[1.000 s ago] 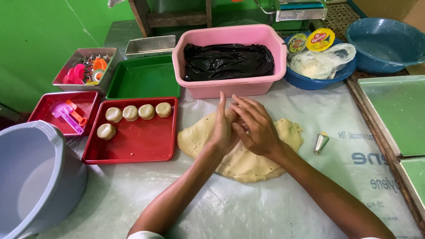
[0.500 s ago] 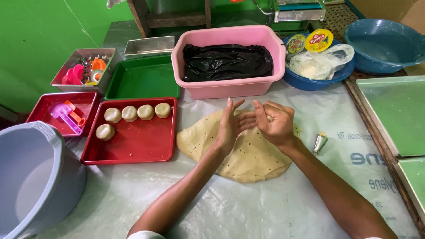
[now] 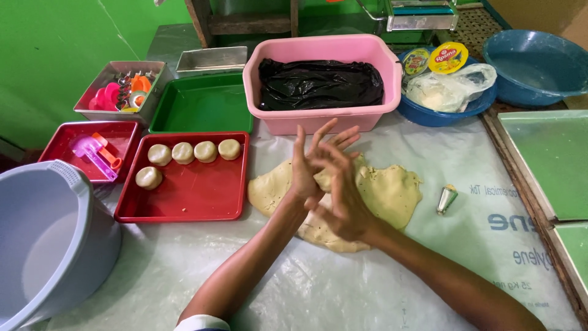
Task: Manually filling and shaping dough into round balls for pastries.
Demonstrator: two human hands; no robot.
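My dough (image 3: 392,193) is pale yellow with tiny dark specks. Next to it is a red tray (image 3: 184,205) with five pale round dough balls (image 3: 183,152). Another red tray (image 3: 58,147) holds a purple scoop (image 3: 86,150) and an orange one. The tray (image 3: 199,110) behind is green. The tub (image 3: 318,52) is pink with a shiny black bag (image 3: 318,83) inside. Two bowls (image 3: 536,61) are blue. The big bucket (image 3: 43,239) is light grey-blue. The wall (image 3: 55,43) is bright green. The little cone (image 3: 446,199) is silver. The table cover (image 3: 343,288) is whitish plastic with blue letters.
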